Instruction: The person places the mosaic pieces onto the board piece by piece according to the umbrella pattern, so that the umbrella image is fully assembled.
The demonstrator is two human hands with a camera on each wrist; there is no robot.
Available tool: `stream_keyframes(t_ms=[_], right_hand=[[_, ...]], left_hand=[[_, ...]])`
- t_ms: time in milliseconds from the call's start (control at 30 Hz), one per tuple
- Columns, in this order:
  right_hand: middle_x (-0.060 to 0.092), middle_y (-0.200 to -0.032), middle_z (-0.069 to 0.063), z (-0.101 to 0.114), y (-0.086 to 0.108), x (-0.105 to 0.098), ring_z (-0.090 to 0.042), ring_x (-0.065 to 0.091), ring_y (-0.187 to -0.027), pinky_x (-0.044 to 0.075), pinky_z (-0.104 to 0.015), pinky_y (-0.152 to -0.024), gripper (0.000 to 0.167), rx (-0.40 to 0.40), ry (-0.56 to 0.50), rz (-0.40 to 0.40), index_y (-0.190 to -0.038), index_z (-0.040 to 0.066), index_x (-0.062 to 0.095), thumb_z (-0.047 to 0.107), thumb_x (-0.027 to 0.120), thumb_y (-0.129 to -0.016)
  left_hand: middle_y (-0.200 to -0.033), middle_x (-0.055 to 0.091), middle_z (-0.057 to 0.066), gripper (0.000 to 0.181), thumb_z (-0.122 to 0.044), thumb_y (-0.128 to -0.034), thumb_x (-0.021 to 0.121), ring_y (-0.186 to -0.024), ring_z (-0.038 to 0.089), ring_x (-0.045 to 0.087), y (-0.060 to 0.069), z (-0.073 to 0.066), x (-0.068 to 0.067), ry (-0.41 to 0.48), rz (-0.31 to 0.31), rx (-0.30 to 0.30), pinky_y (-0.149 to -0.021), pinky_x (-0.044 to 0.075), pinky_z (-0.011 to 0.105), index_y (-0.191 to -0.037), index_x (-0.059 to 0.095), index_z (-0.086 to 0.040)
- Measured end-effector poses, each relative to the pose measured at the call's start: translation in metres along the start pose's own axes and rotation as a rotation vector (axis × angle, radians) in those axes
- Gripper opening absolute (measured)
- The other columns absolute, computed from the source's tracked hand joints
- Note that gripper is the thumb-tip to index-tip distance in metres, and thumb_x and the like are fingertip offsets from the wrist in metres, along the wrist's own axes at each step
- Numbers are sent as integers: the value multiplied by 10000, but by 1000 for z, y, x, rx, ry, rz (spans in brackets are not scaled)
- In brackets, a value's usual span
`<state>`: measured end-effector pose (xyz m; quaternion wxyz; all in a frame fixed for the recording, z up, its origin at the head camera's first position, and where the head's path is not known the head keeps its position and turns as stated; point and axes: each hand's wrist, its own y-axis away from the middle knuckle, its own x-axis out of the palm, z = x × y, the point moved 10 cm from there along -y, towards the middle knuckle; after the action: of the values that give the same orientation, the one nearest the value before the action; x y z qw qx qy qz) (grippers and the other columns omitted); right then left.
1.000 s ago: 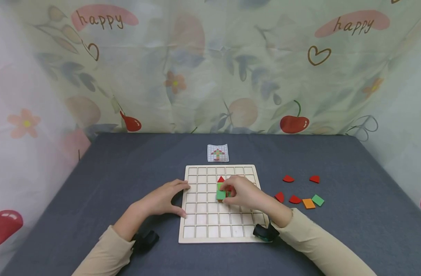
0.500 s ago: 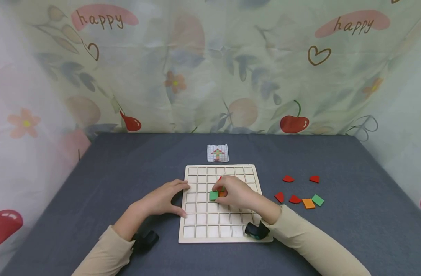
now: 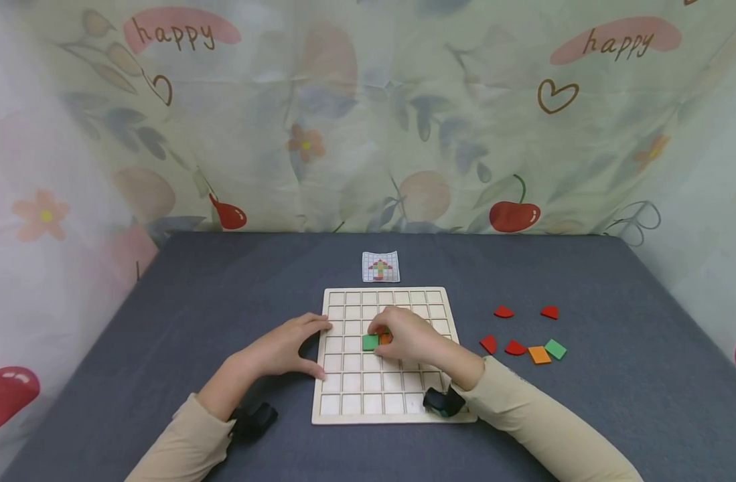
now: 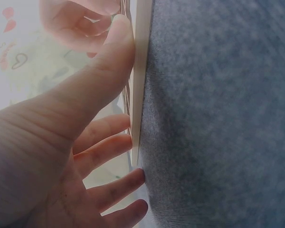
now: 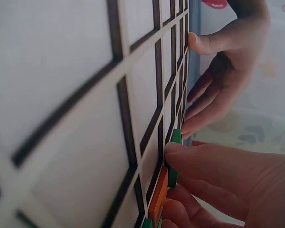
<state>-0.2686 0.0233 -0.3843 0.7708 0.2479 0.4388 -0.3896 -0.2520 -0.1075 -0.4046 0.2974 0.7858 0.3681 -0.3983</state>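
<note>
My right hand (image 3: 412,338) pinches a green square tile (image 3: 370,343) between thumb and fingers, over a cell near the middle of the wooden grid board (image 3: 361,420). Right beside that tile lies an orange square tile (image 3: 385,339) in the neighbouring cell, partly under the hand. In the right wrist view the green tile (image 5: 175,135) stands a little proud of the grid, and a bit of another green piece shows below the orange one (image 5: 157,194). My left hand (image 3: 283,348) touches the board's left edge with spread fingers and thumb. Other placed pieces are hidden by the right hand.
To the right of the board lie several loose red quarter-round pieces (image 3: 516,348), an orange square (image 3: 539,355) and a green square (image 3: 556,349). Behind the board is a small pattern card (image 3: 380,268). Dark cloth (image 3: 223,281) covers the table.
My right hand has moved left with the green tile, from above the orange tile to the cell on its left, and lowered it. The left hand has kept its place.
</note>
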Motion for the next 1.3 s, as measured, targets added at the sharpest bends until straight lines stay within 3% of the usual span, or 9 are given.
stream_keyframes(t_ms=[267, 467, 800, 967, 1300], right_hand=[[651, -920, -39, -1, 3, -4, -122, 534, -769, 436, -243, -699, 239, -9, -22, 9, -990, 68, 694, 116, 744, -761], [648, -888, -61, -20, 12, -25, -105, 520, -669, 432, -215, -639, 248, 23, -78, -12, -1022, 49, 680, 111, 728, -788], [636, -922, -127, -82, 44, -75, -148, 525, -686, 436, -261, -589, 280, 155, -92, -144, -1069, -1, 652, 116, 700, -818], [641, -976, -171, -121, 62, -94, -191, 569, -751, 456, -278, -625, 303, 249, -81, -176, -1092, -12, 638, 146, 682, -836], [633, -998, -203, -178, 86, -102, -242, 582, -821, 482, -362, -707, 365, 387, -44, -148, -1088, -27, 635, 212, 703, -821]], left_hand=[[-1429, 402, 157, 836, -420, -707, 780, -1302, 325, 409, 0, 0, 0, -2, -4, 0, -1042, 362, 490, -1373, 439, -46], [-1433, 397, 155, 842, -420, -704, 782, -1307, 323, 404, 0, 0, 0, 6, -4, 2, -1046, 359, 487, -1375, 437, -48], [-1426, 402, 166, 841, -426, -704, 780, -1299, 333, 412, 1, -1, -1, -9, -11, 13, -1040, 363, 489, -1370, 441, -41], [-1430, 400, 160, 844, -415, -700, 787, -1302, 327, 407, 1, -1, -2, 0, -9, -1, -1045, 359, 488, -1374, 438, -45], [-1429, 406, 138, 857, -433, -691, 786, -1302, 303, 412, 0, 2, 1, -1, -6, -18, -1046, 365, 477, -1377, 438, -55]])
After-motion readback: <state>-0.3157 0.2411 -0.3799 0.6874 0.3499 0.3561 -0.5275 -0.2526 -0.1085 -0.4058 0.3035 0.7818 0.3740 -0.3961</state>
